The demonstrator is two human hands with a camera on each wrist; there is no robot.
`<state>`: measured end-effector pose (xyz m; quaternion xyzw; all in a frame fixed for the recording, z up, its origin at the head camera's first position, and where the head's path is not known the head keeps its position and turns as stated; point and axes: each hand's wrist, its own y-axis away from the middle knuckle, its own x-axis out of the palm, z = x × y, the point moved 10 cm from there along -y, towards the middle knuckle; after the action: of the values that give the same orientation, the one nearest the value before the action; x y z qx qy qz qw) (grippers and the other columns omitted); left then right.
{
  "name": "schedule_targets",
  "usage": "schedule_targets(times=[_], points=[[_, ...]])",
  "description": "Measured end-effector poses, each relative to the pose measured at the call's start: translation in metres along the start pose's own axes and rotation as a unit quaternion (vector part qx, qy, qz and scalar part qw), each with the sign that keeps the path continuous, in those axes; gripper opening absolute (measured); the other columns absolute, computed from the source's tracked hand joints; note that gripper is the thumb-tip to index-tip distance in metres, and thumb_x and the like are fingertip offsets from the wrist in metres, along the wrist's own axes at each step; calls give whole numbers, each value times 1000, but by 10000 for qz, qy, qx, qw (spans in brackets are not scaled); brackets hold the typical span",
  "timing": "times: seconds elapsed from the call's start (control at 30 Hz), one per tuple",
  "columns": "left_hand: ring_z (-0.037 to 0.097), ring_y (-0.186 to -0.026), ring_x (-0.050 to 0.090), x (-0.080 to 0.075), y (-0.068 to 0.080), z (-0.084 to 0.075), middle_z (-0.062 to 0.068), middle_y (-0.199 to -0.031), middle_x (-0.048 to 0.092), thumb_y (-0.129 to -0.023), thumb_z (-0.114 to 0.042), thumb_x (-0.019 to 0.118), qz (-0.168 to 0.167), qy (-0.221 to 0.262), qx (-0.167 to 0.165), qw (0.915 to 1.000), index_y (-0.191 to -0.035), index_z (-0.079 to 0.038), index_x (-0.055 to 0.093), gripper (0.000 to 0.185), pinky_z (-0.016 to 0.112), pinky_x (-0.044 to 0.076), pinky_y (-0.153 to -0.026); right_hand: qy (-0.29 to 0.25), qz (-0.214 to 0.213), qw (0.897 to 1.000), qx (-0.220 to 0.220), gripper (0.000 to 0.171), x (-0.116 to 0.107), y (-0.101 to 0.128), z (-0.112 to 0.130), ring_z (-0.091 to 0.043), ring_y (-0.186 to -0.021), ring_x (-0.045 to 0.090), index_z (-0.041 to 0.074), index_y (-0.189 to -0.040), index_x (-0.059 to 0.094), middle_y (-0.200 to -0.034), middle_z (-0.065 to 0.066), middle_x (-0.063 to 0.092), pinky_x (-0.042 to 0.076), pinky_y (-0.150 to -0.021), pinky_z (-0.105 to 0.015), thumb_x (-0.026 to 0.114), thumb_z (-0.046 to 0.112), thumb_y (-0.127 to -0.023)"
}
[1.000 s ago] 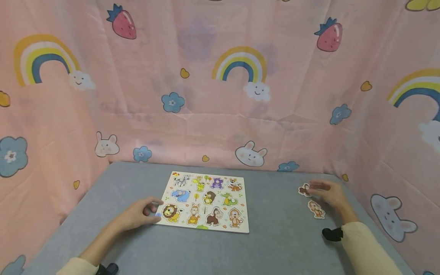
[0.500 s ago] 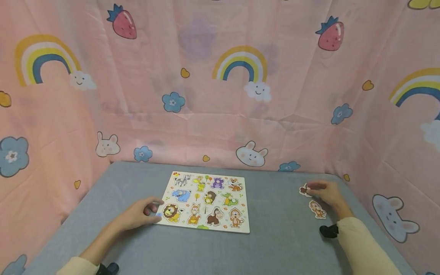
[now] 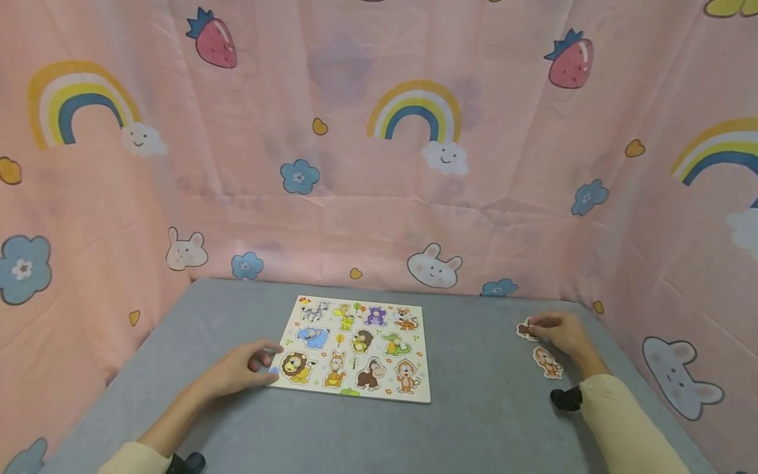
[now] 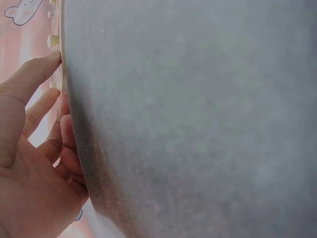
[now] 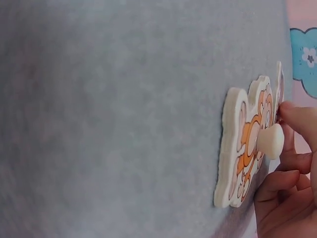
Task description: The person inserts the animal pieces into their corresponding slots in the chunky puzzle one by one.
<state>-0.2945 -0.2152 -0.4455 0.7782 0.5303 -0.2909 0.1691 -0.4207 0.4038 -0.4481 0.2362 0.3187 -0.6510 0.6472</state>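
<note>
A white wooden peg puzzle board (image 3: 379, 393) with several printed animals lies flat on the table. My left hand (image 3: 233, 370) rests at its left edge, with thumb and index fingertips touching the side near the front corner; in the left wrist view the other fingers are loosely bent. At the far right, my right hand (image 3: 565, 334) pinches a brown animal puzzle piece (image 3: 524, 329), whose knob is hidden by the fingers. Just in front of it lies a monkey puzzle piece (image 3: 547, 363); the right wrist view shows its pale round knob (image 5: 271, 141).
Grey cloth covers the table (image 3: 474, 421). A pink printed curtain (image 3: 355, 217) stands behind it and along both sides. Black wrist straps (image 3: 566, 399) sit at the cuffs.
My right hand has drawn its fingers together on the brown piece and its forearm has shifted slightly left. The left hand and the board have stayed in place.
</note>
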Motion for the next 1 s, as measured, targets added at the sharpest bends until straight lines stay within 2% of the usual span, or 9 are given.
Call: schedule_targets(times=[0.3,0.57,0.83,1.0], points=[[15,-77,49,-1,0,-2,2,-92,55,-86,-16,82,-17,-99,59,9999,-128,-1,62,49,30,40,-70,49,-48,9999,-74,24,1,1,1,-35,-98,64,-6,-108,72,-107,-21,70,49,-69,-33,74,15,-94],[15,-77,49,-2,0,-2,2,-92,55,-86,-16,83,-37,-106,74,9999,-127,-2,62,48,30,40,-70,-208,133,9985,-490,31,5,9,24,-31,-100,65,-3,-114,72,-114,-22,68,51,-75,-34,73,22,-97],[16,-77,49,-2,-1,-3,2,-92,55,-87,-15,82,-15,-17,74,10000,-128,-1,61,48,30,40,-69,-334,336,9978,-461,38,11,14,48,-40,-111,60,-1,-118,71,-118,-19,68,52,-76,-40,70,31,-99],[17,-77,49,-1,1,-3,3,-92,55,-87,-15,82,24,-54,54,10000,-128,0,61,49,31,40,-69,-366,397,9971,-539,38,16,18,60,-37,-112,60,2,-118,72,-116,-15,69,51,-79,-41,72,33,-97]])
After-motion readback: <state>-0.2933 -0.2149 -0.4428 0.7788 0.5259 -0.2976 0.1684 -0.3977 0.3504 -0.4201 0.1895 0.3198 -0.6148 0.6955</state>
